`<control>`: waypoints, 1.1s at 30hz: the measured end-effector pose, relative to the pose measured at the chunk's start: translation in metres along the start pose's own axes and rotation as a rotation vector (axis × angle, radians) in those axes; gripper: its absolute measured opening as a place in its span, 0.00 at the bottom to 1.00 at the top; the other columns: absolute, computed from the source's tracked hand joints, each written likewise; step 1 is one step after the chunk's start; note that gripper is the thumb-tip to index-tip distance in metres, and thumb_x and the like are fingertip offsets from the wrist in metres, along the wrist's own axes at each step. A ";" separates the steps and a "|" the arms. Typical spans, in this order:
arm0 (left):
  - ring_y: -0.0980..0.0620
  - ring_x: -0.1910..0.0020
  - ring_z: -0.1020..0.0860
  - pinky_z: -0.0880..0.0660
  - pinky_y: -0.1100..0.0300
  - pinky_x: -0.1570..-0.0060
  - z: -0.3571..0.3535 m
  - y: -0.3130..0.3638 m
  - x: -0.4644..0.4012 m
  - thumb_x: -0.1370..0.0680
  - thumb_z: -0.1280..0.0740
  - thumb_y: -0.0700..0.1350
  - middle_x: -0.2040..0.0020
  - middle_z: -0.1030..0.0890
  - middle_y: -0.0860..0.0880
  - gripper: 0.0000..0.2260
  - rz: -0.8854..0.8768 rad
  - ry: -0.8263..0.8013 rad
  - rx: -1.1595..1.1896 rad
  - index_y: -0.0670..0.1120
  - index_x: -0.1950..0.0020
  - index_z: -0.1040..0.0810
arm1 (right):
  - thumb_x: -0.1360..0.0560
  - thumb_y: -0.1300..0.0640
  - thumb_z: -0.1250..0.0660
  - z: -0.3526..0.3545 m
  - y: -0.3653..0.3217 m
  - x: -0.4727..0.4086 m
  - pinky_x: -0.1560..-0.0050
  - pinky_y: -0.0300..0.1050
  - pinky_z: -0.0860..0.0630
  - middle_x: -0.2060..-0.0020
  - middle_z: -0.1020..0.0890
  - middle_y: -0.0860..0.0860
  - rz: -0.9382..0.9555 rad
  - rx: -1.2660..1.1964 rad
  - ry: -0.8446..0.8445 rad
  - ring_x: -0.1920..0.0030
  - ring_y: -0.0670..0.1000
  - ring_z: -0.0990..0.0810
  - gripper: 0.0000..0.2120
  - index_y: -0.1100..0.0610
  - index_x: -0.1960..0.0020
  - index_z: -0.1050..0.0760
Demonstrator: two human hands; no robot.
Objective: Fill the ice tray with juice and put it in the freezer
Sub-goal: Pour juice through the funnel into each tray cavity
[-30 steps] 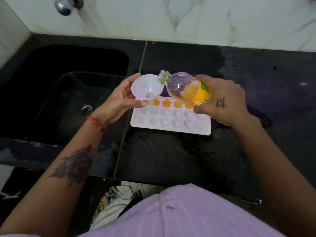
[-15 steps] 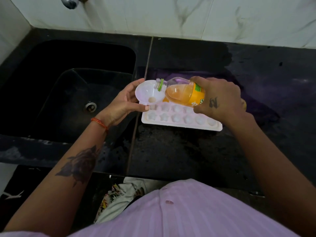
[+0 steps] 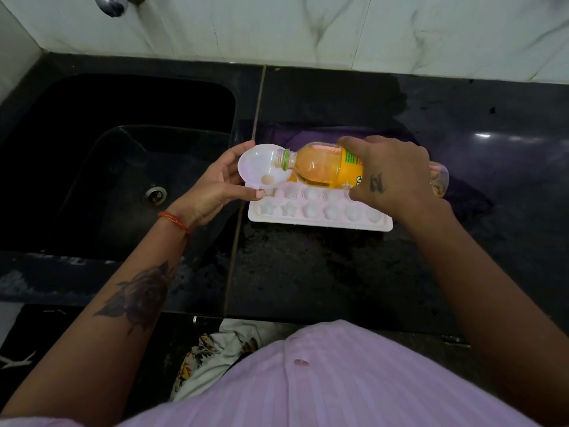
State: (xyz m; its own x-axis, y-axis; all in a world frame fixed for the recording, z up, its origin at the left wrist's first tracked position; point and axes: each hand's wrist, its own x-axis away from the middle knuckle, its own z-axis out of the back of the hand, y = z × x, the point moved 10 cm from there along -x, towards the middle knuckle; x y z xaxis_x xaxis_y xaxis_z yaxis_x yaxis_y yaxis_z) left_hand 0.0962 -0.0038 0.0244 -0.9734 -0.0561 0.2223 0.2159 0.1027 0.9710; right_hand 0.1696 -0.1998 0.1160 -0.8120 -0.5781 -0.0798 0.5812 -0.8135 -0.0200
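A white ice tray (image 3: 320, 221) with star and round cells lies on the black counter beside the sink. My left hand (image 3: 215, 186) holds a white funnel (image 3: 261, 169) over the tray's near-left corner. My right hand (image 3: 391, 174) grips an orange juice bottle (image 3: 323, 166), tipped almost flat with its open neck inside the funnel's bowl. Orange juice fills the bottle's lower side. The tray's far row is mostly hidden behind the bottle; a bit of orange shows there.
A black sink (image 3: 123, 167) with a drain lies left of the tray. The wet black counter (image 3: 308, 272) stretches toward me and to the right. A marble wall (image 3: 308, 29) and a tap (image 3: 110, 3) stand behind.
The bottle tipped further down, from slanted to nearly level, and its neck went into the funnel. The funnel dropped closer to the tray. The camera view shifted left and down.
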 end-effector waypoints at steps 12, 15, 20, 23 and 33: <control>0.57 0.43 0.22 0.21 0.63 0.54 0.000 0.005 0.000 0.41 0.26 0.32 0.40 0.24 0.54 0.39 -0.007 -0.006 0.015 0.54 0.34 0.32 | 0.35 0.48 0.25 -0.001 0.005 0.001 0.54 0.49 0.32 0.43 0.22 0.52 -0.039 -0.076 -0.030 0.46 0.59 0.24 0.36 0.45 0.31 0.36; 0.56 0.43 0.22 0.21 0.63 0.54 0.001 0.007 0.001 0.41 0.25 0.30 0.40 0.25 0.53 0.39 -0.013 0.000 0.012 0.54 0.35 0.31 | 0.36 0.47 0.25 -0.002 0.006 0.003 0.49 0.52 0.28 0.43 0.22 0.52 -0.055 -0.162 -0.054 0.45 0.58 0.24 0.37 0.45 0.31 0.36; 0.56 0.42 0.23 0.21 0.63 0.53 -0.003 0.015 0.000 0.38 0.28 0.28 0.39 0.26 0.54 0.38 -0.040 -0.008 0.023 0.53 0.33 0.32 | 0.37 0.46 0.25 0.004 0.013 0.012 0.53 0.48 0.30 0.44 0.21 0.51 -0.080 -0.229 -0.017 0.46 0.57 0.24 0.37 0.45 0.32 0.35; 0.58 0.43 0.21 0.21 0.63 0.53 -0.011 0.016 -0.003 0.37 0.29 0.28 0.39 0.25 0.54 0.37 -0.044 -0.026 0.025 0.53 0.33 0.33 | 0.38 0.47 0.24 0.005 0.021 0.018 0.55 0.46 0.33 0.44 0.21 0.51 -0.100 -0.217 -0.004 0.46 0.57 0.24 0.38 0.45 0.32 0.35; 0.53 0.39 0.25 0.22 0.61 0.49 -0.033 0.003 -0.008 0.39 0.27 0.33 0.38 0.26 0.52 0.39 -0.026 -0.020 0.005 0.53 0.31 0.33 | 0.37 0.48 0.25 0.005 0.036 0.031 0.56 0.48 0.35 0.43 0.21 0.52 -0.099 -0.109 -0.034 0.46 0.59 0.24 0.37 0.45 0.31 0.36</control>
State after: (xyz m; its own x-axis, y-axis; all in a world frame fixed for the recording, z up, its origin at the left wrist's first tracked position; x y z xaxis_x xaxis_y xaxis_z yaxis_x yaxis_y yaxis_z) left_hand 0.1068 -0.0361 0.0283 -0.9799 -0.0391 0.1954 0.1904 0.1063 0.9759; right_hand 0.1650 -0.2470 0.1175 -0.8659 -0.4987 -0.0381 0.4990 -0.8561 -0.1344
